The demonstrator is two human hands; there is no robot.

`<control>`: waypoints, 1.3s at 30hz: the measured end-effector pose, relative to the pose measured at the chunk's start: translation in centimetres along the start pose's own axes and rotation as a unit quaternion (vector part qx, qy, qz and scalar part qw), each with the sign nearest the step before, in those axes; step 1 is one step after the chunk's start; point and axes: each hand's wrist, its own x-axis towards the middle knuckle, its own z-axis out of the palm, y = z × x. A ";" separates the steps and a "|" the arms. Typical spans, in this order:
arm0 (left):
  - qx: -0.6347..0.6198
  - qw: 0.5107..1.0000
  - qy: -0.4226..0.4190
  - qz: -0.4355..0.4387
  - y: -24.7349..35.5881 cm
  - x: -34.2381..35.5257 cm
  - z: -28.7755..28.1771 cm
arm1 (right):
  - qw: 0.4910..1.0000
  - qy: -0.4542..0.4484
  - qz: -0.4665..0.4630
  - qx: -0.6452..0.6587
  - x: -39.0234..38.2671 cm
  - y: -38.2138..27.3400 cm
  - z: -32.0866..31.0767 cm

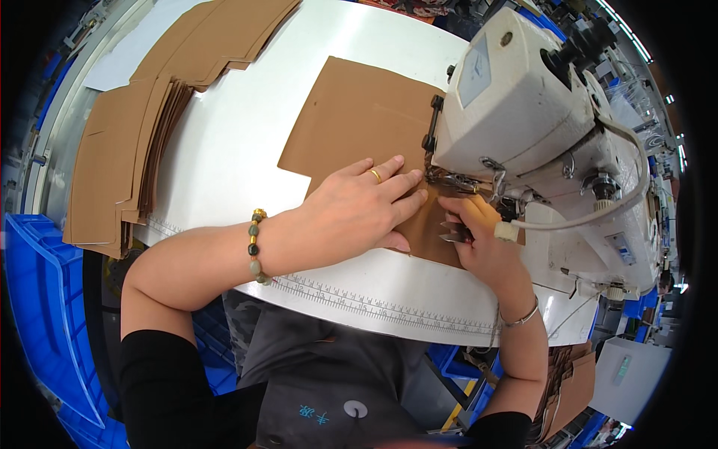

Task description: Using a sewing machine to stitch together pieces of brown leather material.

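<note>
White table [247,135] under me, the cream sewing machine [523,97] to the right, tan stacks [127,157] left (uncounted). The brown panel [359,123] lies flat, its near edge at the needle. My left hand [359,209] presses it, fingers spread; my right hand [479,236] grips small snips [452,232]. I judge steady, flat pressure keeps the seam straight.

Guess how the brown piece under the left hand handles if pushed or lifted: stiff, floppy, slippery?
The brown piece lies flat with crisp cut edges, so probably thin and semi-stiff, bending rather than draping if lifted. On the smooth white table it likely slides easily; the left hand presses it flat, perhaps for that reason. Stacked brown pieces alike suggest each is light.
</note>
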 end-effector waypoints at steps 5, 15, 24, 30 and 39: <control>-0.007 1.000 -0.002 0.002 -0.1 0.1 -0.2 | 0.991 0.071 -0.039 0.107 -0.7 1.1 0.3; -0.018 1.000 -0.019 -0.007 0.4 -1.4 -0.6 | 0.995 0.050 -0.048 -0.078 -0.4 -0.7 -2.2; -0.068 0.992 -0.107 -0.021 4.4 -7.8 -6.0 | 0.998 0.024 0.005 -0.061 -0.3 -2.1 -2.1; -0.124 0.985 -0.043 -0.115 4.1 -3.5 -5.5 | 0.999 0.021 -0.034 -0.005 -0.3 -2.7 -1.7; -0.144 0.974 -0.053 -0.167 3.5 -1.1 -2.1 | 0.998 0.045 -0.041 0.027 -0.5 -2.3 -1.4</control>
